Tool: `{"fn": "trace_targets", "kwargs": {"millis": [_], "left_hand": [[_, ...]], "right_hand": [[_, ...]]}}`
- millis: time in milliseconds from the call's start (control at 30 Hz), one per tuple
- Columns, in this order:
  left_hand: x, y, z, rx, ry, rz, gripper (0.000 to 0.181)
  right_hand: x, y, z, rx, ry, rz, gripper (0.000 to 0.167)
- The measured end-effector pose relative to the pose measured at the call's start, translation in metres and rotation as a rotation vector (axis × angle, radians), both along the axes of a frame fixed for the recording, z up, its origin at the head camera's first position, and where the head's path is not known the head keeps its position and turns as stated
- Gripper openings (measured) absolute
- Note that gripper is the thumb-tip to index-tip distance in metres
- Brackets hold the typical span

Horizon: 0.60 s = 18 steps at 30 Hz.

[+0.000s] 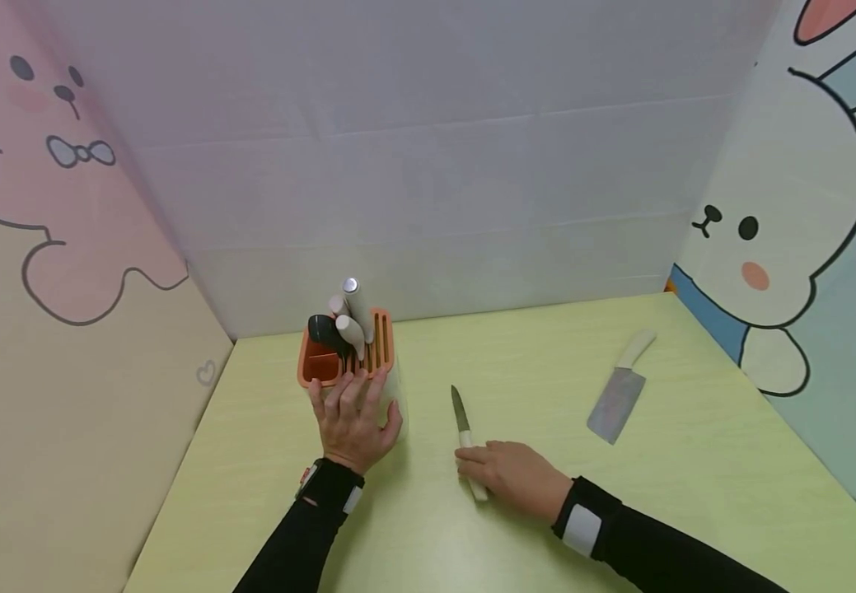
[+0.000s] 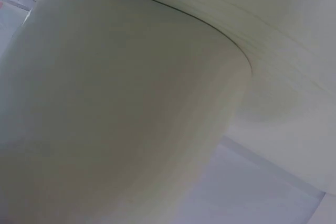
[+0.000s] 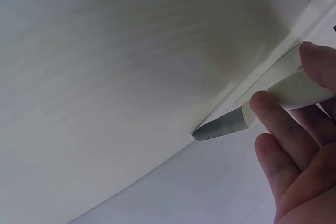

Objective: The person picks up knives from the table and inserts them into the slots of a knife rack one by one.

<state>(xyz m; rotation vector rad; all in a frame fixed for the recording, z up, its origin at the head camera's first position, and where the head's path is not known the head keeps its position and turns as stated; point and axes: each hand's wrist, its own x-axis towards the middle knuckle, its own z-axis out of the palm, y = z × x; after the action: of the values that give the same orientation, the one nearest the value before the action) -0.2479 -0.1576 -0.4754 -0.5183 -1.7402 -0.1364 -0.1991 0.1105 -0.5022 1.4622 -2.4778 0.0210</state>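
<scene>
In the head view my left hand [image 1: 353,420] rests against the front of a white knife holder [image 1: 395,395] with an orange top. Its fingers lie fairly straight at the front rim, and the thumb spreads to the right. White, dark and silver handles stick up from the holder, whose pale wall [image 2: 121,87] fills most of the left wrist view. On the table, my right hand [image 1: 520,476] pinches the white handle of a small paring knife [image 1: 460,408] between thumb and fingers. The blade [image 3: 220,126] points away from me. Part of the handle is hidden under the fingers.
A cleaver [image 1: 616,405] with a white handle lies flat to the right on the pale yellow-green table [image 1: 531,362]. A plain pale wall [image 1: 435,189] stands behind the table. Panels with cartoon animals flank it on both sides.
</scene>
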Motion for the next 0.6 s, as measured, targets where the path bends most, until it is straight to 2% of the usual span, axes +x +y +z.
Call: {"fn": "trace_targets", "kwargs": {"millis": [200,333,467,600], "left_hand": [[0.001,0.000,0.000,0.002,0.001,0.003,0.050],[0.001,0.000,0.001,0.006,-0.003,0.006,0.050],[0.002,0.001,0.001,0.011,-0.004,0.002,0.050],[0.002,0.001,0.002,0.011,-0.011,0.003,0.050]], "right_hand": [[-0.002,0.000,0.004,-0.091,0.056,0.018,0.036],[-0.005,0.001,0.009,-0.122,0.132,0.055,0.034],[-0.007,0.004,0.015,-0.156,0.217,0.085,0.024],[-0.009,0.007,0.023,-0.224,0.258,0.093,0.035]]}}
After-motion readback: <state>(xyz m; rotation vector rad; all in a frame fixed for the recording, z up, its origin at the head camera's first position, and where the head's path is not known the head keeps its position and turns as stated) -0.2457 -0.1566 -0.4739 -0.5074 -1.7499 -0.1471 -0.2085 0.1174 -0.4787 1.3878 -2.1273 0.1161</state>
